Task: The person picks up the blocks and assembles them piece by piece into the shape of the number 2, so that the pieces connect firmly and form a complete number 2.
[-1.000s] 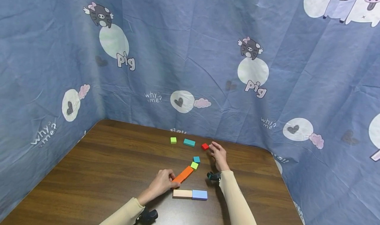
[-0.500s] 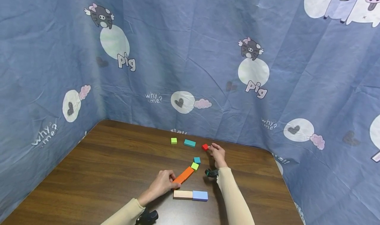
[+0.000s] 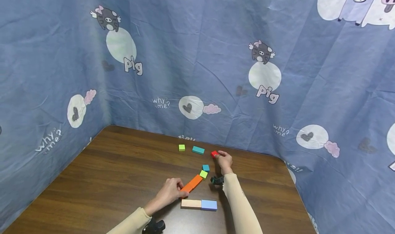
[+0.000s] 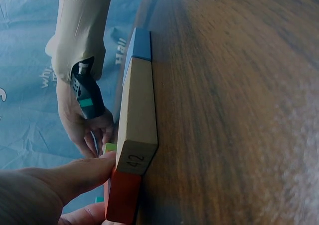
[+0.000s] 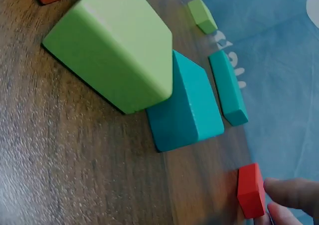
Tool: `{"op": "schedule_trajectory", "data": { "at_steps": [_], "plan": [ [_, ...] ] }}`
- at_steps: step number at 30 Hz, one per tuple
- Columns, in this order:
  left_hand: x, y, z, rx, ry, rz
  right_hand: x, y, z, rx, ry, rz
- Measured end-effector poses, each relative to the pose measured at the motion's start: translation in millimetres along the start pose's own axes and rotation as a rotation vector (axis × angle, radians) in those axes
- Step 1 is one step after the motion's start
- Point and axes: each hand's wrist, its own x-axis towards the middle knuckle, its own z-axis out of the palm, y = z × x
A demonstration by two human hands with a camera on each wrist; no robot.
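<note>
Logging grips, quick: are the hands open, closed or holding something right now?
Left hand: holding an orange block.
Right hand: fingers at the red block; grip cannot be told.

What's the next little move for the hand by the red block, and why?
I'd say the right hand should probably draw the red block toward the small teal block. That hand is already at the red block, which sits apart; the small teal block ends a bent line whose orange block the left hand pinches.
</note>
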Motion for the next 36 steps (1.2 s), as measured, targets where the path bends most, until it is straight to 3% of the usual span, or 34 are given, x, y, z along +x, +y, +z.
{"op": "schedule_trajectory", "data": {
  "at_steps": [15,25,36],
  "plan": [
    [-1.2,0.7,0.2,-0.008,-0.015,-0.024,-1.5,1.4,3.5,-0.092,0.054,-0.037],
    [0.2,-1.5,0.0,0.0,-0.008,0.002,-0.4,4.0,3.3,-0.102,0.013,-0.048],
    [-0.2,1.7,0.0,-0.005,-0.022,-0.01,0.7,5.8,-2.3,-0.097,-0.029,-0.055]
  ]
}}
